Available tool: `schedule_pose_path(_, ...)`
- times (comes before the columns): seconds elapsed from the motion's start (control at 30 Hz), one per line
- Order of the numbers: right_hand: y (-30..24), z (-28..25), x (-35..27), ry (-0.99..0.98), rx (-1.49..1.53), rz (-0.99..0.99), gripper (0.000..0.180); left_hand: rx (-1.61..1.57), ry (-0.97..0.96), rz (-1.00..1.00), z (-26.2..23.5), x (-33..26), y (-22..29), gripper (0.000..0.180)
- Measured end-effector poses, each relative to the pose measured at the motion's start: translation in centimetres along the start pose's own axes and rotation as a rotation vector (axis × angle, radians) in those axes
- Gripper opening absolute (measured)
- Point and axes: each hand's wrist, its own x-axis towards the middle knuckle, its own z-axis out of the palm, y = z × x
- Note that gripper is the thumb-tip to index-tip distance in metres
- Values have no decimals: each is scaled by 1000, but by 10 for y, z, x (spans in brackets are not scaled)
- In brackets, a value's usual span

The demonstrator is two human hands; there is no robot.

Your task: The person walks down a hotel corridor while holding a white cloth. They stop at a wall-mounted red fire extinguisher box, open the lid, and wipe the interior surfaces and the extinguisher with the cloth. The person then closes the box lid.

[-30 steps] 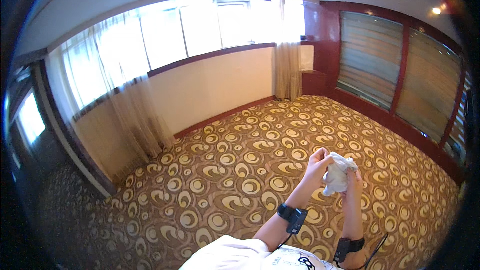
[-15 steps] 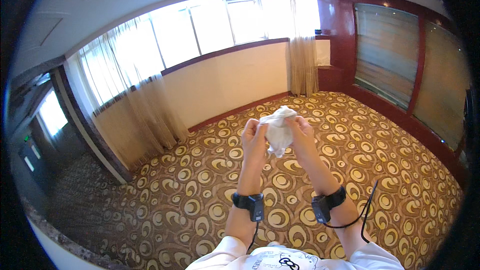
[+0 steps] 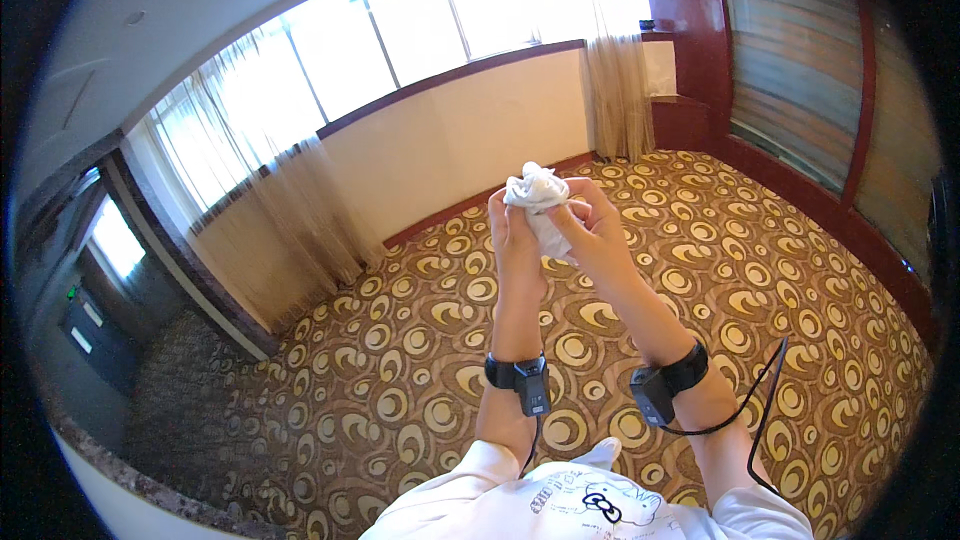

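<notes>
A crumpled white cloth (image 3: 535, 188) is held up in front of me between both hands, its top bunched into folds and a looser part hanging below. My left hand (image 3: 513, 223) grips its left side with the fingers curled in. On the other side my right hand (image 3: 592, 223) pinches the cloth, thumb across its front and fingers bent behind. Some fingertips are hidden by the fabric. Black straps with small dark boxes sit on my left forearm (image 3: 522, 380) and right forearm (image 3: 670, 385), each with a black cable.
Patterned brown and yellow carpet (image 3: 400, 390) spreads below my arms. Ahead stand a cream wall (image 3: 450, 140) under bright windows and sheer tan curtains (image 3: 310, 240). Dark red framed panels (image 3: 795, 70) line the right; a dark doorway (image 3: 100, 330) opens at left.
Both hands have risen in the picture with the cloth, which is now bunched more tightly at its top. My right hand has shifted its hold, and the view has tilted downward.
</notes>
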Motion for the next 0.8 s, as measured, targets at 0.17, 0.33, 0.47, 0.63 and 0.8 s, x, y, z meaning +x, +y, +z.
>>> schedule_pose_path(0.17, 14, -53, 58, 126, -23, -9, 19, -118, -24, -34, 41, 62, -52, 12)
schedule_pose_path(0.33, 17, -111, 121, 163, -53, -11, 19, -125, -69, -23, 84, 131, -93, 11)
schedule_pose_path(0.47, 41, -157, 149, 260, -51, -67, 18, -117, -107, -95, 109, 158, -145, 12)
schedule_pose_path(0.63, 64, -222, 165, 365, -73, -26, 16, -195, -94, -237, 143, 172, -216, 11)
schedule_pose_path(0.8, 50, -314, 163, 482, -150, -152, 15, -209, -238, -405, 217, 170, -280, 8)
